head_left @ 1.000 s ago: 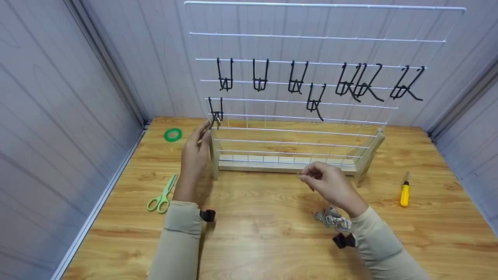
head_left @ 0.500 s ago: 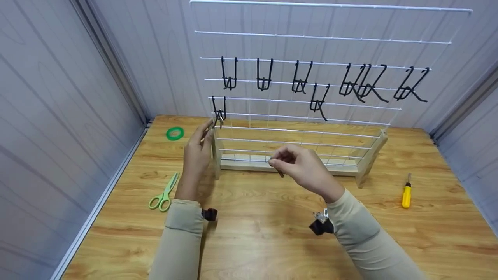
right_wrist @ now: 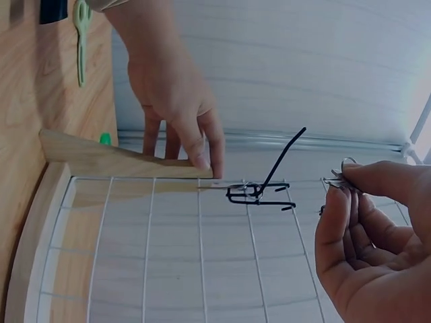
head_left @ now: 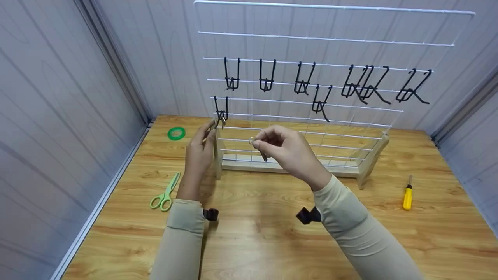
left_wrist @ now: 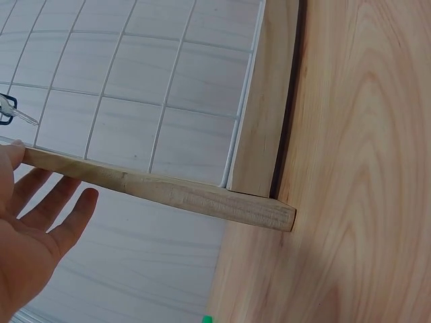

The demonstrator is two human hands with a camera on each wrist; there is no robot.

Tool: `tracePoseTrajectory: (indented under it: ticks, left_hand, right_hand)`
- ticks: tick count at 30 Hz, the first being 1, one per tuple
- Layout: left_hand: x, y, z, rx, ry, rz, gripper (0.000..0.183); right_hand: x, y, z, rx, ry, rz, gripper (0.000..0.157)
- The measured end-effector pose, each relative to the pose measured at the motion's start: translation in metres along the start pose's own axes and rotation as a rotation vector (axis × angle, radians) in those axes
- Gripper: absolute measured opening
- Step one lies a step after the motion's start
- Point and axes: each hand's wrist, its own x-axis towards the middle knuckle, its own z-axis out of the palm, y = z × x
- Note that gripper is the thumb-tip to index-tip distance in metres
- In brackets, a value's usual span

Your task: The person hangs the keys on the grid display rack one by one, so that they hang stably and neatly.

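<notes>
My right hand [head_left: 291,151] pinches a small key [head_left: 264,156] by its metal ring [right_wrist: 349,161] between thumb and fingertips, in front of the white wire grid [head_left: 295,116]. At the grid's lower left, my left hand [head_left: 198,153] holds the top of the wooden upright [left_wrist: 182,194], thumb on one side and fingers on the other. Just above it hangs a black wire hook [head_left: 221,112], which bears another key [head_left: 223,123]. In the right wrist view, the held ring is apart from that hook [right_wrist: 259,195].
Several more black hooks [head_left: 266,81] hang higher on the grid. Green scissors [head_left: 166,194] and a green tape roll [head_left: 176,133] lie on the left of the wooden table [head_left: 249,241]. A yellow screwdriver [head_left: 407,197] lies on the right.
My right hand has moved left and up with the key, toward the lower left hook. The pile of metal pieces is now hidden behind the right forearm. My left hand stays at the upright.
</notes>
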Motion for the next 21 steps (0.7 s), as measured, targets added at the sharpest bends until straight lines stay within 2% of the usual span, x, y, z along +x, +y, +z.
tracePoseTrajectory:
  ticks: [6, 11, 17, 21]
  left_hand:
    - [0.000, -0.001, 0.000, -0.009, -0.006, -0.002, 0.040]
    - [0.001, -0.003, 0.003, -0.018, -0.007, 0.008, 0.040]
    - [0.001, -0.002, 0.002, -0.016, 0.001, 0.002, 0.040]
    - [0.001, -0.002, 0.002, -0.016, 0.003, -0.002, 0.040]
  right_hand:
    - [0.013, -0.011, 0.006, 0.058, 0.021, -0.049, 0.010]
    - [0.022, -0.019, 0.009, 0.123, 0.078, -0.082, 0.011]
    - [0.034, -0.030, 0.016, 0.206, 0.169, -0.164, 0.011]
    - [0.043, -0.038, 0.022, 0.271, 0.187, -0.186, 0.010]
